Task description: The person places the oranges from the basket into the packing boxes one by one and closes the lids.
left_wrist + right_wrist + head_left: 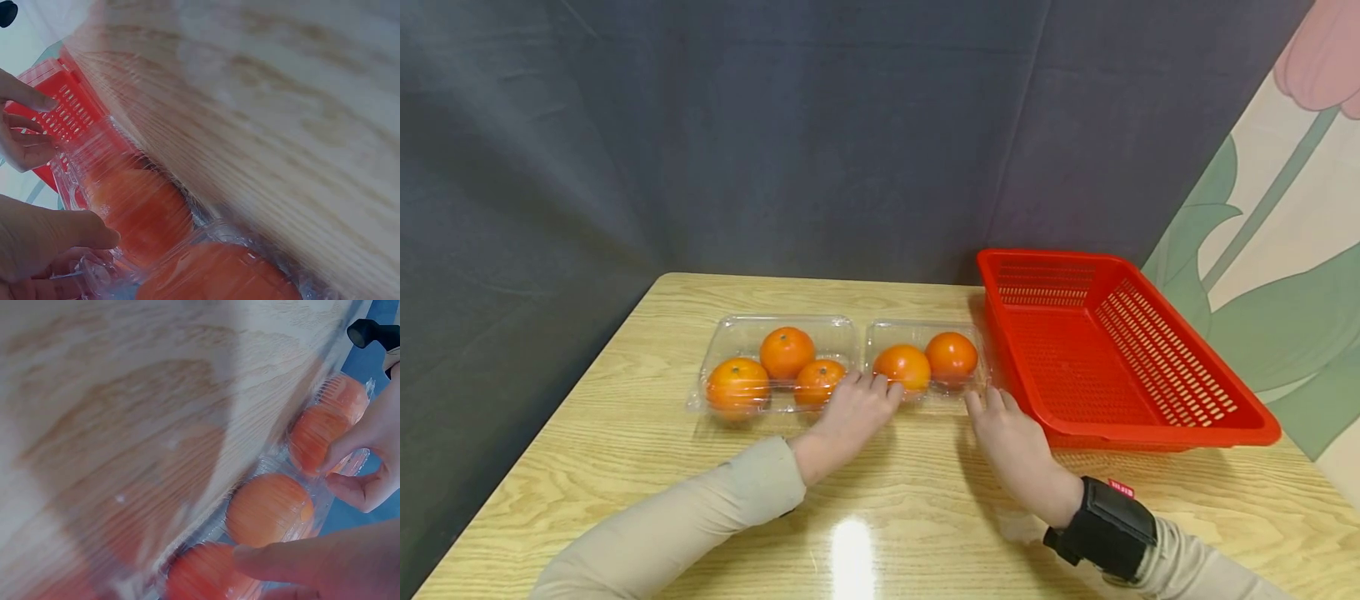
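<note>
Two clear plastic clamshell boxes lie side by side on the table. The left box [717,354] contains three oranges; the right box [874,333] contains two, one an orange [951,358] near its right end. My left hand [850,417] pinches the front edge of the right box, close to where the boxes meet; its thumb [69,237] shows against the plastic in the left wrist view. At the right box's front right corner, my right hand [1017,450] holds the edge, with its thumb [294,555] along the side. The undersides of both hands' fingers are mostly hidden.
A red slotted plastic basket [1105,437] stands just right of the boxes, its wall near my right hand. Behind the wooden table [880,550] hangs a dark cloth [820,142]. A flower-painted panel [1285,317] stands at the right.
</note>
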Available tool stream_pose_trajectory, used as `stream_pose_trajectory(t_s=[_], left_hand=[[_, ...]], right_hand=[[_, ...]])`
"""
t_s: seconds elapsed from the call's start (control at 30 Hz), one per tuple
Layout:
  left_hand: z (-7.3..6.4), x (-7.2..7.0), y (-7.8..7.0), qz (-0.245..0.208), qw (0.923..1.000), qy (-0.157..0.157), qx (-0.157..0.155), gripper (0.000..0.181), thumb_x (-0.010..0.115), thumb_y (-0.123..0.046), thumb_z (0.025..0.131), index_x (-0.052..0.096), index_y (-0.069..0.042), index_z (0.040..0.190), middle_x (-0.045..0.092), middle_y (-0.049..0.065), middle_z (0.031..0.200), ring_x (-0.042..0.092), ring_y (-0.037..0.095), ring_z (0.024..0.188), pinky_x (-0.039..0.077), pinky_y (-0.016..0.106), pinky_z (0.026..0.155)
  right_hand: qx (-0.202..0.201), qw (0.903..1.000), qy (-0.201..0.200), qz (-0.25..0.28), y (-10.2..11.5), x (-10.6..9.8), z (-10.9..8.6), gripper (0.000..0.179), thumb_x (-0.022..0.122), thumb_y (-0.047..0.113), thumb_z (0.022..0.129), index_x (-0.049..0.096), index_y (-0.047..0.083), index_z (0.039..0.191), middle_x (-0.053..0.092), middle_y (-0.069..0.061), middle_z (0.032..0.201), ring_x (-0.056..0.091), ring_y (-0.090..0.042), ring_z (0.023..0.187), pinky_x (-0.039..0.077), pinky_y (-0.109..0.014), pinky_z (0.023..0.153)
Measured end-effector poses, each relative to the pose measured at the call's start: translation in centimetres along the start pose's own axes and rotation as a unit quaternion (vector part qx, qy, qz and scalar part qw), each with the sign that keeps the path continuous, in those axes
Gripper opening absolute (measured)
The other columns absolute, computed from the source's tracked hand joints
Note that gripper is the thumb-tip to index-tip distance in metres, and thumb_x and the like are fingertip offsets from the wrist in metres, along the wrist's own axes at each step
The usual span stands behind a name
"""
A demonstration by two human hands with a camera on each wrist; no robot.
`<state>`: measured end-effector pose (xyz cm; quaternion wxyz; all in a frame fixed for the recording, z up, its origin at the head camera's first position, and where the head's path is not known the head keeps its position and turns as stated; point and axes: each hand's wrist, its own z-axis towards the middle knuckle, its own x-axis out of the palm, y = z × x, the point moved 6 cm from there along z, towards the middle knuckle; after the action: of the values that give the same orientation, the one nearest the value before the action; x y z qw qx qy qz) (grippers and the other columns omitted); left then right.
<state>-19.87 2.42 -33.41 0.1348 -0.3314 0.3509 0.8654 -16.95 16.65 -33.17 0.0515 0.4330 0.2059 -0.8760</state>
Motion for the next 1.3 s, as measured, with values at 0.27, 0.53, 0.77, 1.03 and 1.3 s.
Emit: stream_pose_trajectory(t_s=[0.27, 0.53, 0.77, 1.03, 1.3], left_hand=[[0.0, 0.1, 0.0, 0.025, 0.9996, -0.004, 0.014, 0.021, 0.07, -0.005, 0.073, 0.054, -0.017, 0.077, 0.059, -0.005, 0.061, 0.053, 0.006, 0.052, 0.042, 0.016, 0.052], [-0.1, 0.2, 0.0, 0.03, 0.9991, -0.024, 0.016, 0.019, 0.07, -0.006, 0.073, 0.054, -0.018, 0.073, 0.057, -0.006, 0.058, 0.051, 0.005, 0.05, 0.04, 0.016, 0.05], [-0.5, 0.3, 0.2, -0.003, 0.9981, -0.057, 0.021, 0.021, 0.071, -0.002, 0.073, 0.055, -0.016, 0.073, 0.059, -0.004, 0.061, 0.056, 0.006, 0.052, 0.048, 0.018, 0.054], [-0.5, -0.1, 0.2, -0.058, 0.9973, 0.044, 0.003, 0.022, 0.074, -0.003, 0.071, 0.06, -0.014, 0.084, 0.065, 0.0, 0.073, 0.064, 0.011, 0.066, 0.056, 0.025, 0.074], [-0.6, -0.6, 0.0, -0.077, 0.9905, 0.114, 0.0, 0.024, 0.074, -0.004, 0.07, 0.063, -0.013, 0.089, 0.066, -0.001, 0.078, 0.061, 0.01, 0.069, 0.051, 0.022, 0.069]], right_hand=[[0.001, 0.9997, 0.02, 0.011, 0.1, 0.0, 0.1, 0.025, 0.069, -0.008, 0.074, 0.049, 0.0, 0.088, 0.056, -0.016, 0.078, 0.055, -0.026, 0.064, 0.049, -0.031, 0.042], [-0.001, 0.9993, 0.032, 0.017, 0.2, 0.1, 0.1, 0.028, 0.072, -0.006, 0.073, 0.051, 0.0, 0.091, 0.059, -0.018, 0.083, 0.057, -0.027, 0.067, 0.052, -0.031, 0.046], [-0.002, 1.0, 0.001, 0.003, 0.1, 0.1, 0.0, 0.026, 0.07, -0.007, 0.073, 0.049, 0.0, 0.087, 0.054, -0.014, 0.073, 0.055, -0.025, 0.061, 0.047, -0.03, 0.039], [-0.001, 0.9983, -0.052, -0.026, 0.3, 0.2, 0.8, 0.029, 0.072, -0.007, 0.071, 0.046, 0.0, 0.08, 0.045, -0.012, 0.058, 0.047, -0.024, 0.047, 0.039, -0.027, 0.033], [0.005, 0.9983, -0.027, -0.052, -0.1, 0.9, 1.4, 0.025, 0.072, -0.003, 0.075, 0.048, 0.001, 0.078, 0.044, -0.011, 0.055, 0.046, -0.022, 0.043, 0.039, -0.028, 0.034]])
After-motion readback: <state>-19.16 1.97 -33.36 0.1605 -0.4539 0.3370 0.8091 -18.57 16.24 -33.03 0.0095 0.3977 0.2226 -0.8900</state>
